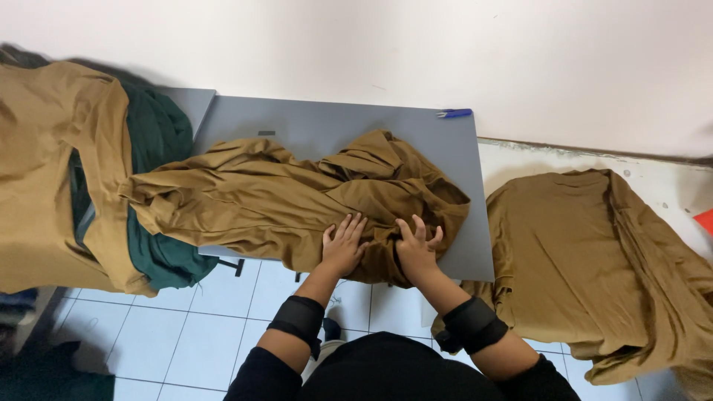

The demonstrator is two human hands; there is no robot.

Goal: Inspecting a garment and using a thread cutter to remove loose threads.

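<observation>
A crumpled mustard-brown garment [282, 197] lies across a grey table [327, 122], hanging over its near edge. My left hand [344, 243] rests flat on the cloth near the table's front edge, fingers spread. My right hand [416, 249] sits just to its right, fingers curled into a fold of the same garment, gripping the fabric. Both wrists wear black bands.
A heap of brown [44, 171] and dark green cloth [160, 148] lies at the left. Another brown garment [594, 252] is spread at the right. A blue pen [454, 113] sits at the table's far right corner. White tiled floor [193, 327] shows below.
</observation>
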